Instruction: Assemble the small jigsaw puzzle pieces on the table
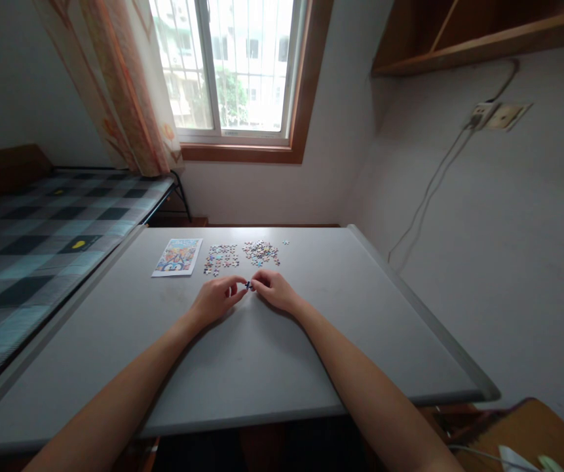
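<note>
A small dark blue jigsaw puzzle piece (248, 285) is between my two hands, just above or on the grey table. My left hand (219, 295) comes in from the left, thumb and forefinger closed at the piece's left side. From the right, my right hand (274, 288) pinches at its other side, its fingertips partly hidden behind the hand. Beyond the hands lie a spread-out group of puzzle pieces (221, 257) and, to its right, a denser heap of pieces (261, 252).
A printed picture sheet (177, 257) lies left of the pieces on the grey table (360, 328). One stray piece (286, 242) sits near the far edge. A bed (65, 229) stands left, a wall with a cable (426, 190) right, and a wooden stool (537, 426) lower right.
</note>
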The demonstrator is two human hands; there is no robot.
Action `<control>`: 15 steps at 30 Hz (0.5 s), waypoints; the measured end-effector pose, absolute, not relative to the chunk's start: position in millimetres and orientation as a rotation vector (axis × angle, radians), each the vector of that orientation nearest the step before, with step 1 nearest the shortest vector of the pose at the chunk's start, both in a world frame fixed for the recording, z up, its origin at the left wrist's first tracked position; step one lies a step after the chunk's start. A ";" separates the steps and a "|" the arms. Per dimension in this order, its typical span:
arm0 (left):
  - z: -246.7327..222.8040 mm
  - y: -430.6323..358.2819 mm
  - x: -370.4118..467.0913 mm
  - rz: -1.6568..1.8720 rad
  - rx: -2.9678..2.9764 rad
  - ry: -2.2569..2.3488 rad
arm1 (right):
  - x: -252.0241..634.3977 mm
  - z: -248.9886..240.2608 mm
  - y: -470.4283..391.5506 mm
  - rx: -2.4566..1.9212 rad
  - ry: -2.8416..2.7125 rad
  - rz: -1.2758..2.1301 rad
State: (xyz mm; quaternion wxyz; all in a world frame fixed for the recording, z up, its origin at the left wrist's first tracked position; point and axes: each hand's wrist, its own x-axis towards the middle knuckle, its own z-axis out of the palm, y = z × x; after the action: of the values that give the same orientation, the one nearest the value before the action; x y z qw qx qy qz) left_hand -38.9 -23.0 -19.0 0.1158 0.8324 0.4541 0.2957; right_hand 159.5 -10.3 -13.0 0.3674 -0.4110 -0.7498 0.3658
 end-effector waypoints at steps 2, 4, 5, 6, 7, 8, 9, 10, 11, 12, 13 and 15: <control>-19.0 -23.1 -38.9 0.859 2.436 1.336 | 159.5 -12.6 -10.5 -1.057 -1.928 0.937; -19.0 -23.3 -38.8 0.851 2.440 1.337 | 159.6 -12.2 -10.6 -1.056 -1.931 0.934; -18.8 -23.5 -38.7 0.846 2.443 1.336 | 159.6 -12.1 -10.6 -1.055 -1.932 0.933; -18.6 -23.6 -38.5 0.839 2.446 1.334 | 159.6 -12.1 -10.5 -1.053 -1.933 0.934; -18.2 -23.7 -38.3 0.833 2.449 1.336 | 159.7 -12.2 -10.4 -1.051 -1.933 0.935; -17.8 -23.9 -38.0 0.828 2.451 1.344 | 159.7 -12.5 -10.1 -1.046 -1.930 0.939; -17.1 -24.1 -37.7 0.826 2.451 1.359 | 159.6 -12.9 -9.9 -1.041 -1.926 0.945; -16.4 -24.3 -37.5 0.829 2.448 1.381 | 159.6 -13.3 -9.6 -1.037 -1.919 0.953; -15.5 -24.6 -37.3 0.836 2.444 1.408 | 159.5 -13.9 -9.3 -1.034 -1.912 0.965; -14.5 -24.9 -37.1 0.845 2.436 1.438 | 159.4 -14.4 -9.1 -1.034 -1.904 0.979; -13.4 -25.1 -36.9 0.852 2.427 1.465 | 159.3 -14.8 -8.9 -1.036 -1.895 0.993; -11.5 -25.7 -36.7 0.861 2.405 1.505 | 159.2 -15.2 -9.0 -1.044 -1.882 1.013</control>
State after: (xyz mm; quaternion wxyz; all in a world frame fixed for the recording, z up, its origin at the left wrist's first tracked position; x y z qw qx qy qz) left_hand -36.7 -25.7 -11.5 0.0884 0.8080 0.5055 0.2894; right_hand 159.2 -9.0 -15.2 0.3722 -0.4075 -0.7342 0.3953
